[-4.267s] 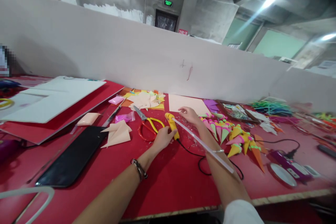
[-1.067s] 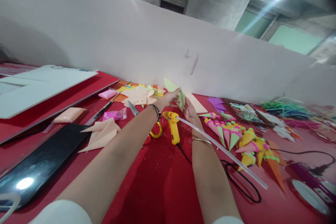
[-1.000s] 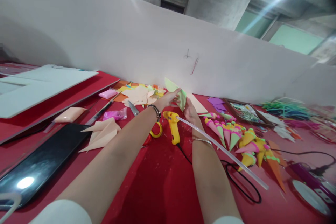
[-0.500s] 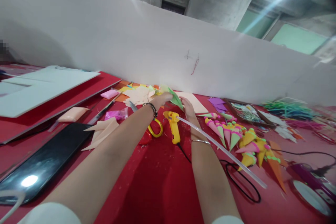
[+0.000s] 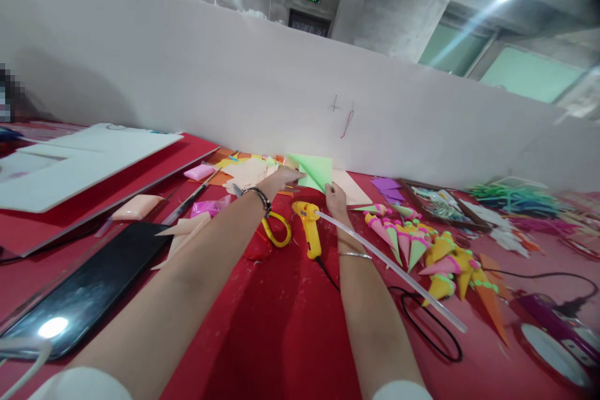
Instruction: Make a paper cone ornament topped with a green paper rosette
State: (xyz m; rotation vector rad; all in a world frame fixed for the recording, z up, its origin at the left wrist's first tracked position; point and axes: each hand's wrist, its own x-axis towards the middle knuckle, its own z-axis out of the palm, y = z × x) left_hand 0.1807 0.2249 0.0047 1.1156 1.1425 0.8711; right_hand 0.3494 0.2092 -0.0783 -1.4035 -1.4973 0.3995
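Note:
A light green sheet of paper (image 5: pixel 321 165) stands raised over the far side of the red table, partly folded along a slanting line. At its lower right corner, my right hand (image 5: pixel 335 198) pinches the paper between thumb and fingers. My left hand (image 5: pixel 281 181) has its fingertips closed at the left edge of the same sheet; the fingertips are small and partly hidden. Below the hands stands a yellow hot glue gun (image 5: pixel 309 228) with a long clear glue stick (image 5: pixel 394 269) in its back. Yellow-handled scissors (image 5: pixel 280 231) lie partly under my left wrist.
Small paper cones (image 5: pixel 412 240) in several colours lie to the right, near a black cable (image 5: pixel 434 337). A dark phone (image 5: pixel 89 290) and a white board (image 5: pixel 89 162) are at left. Cream paper pieces (image 5: pixel 248 172) lie at the back. A tray (image 5: pixel 443 206) stands at back right.
The green paper has turned and spread from a narrow view to a broad face toward me. My right fingers have closed on its lower corner; my left hand has drawn slightly left.

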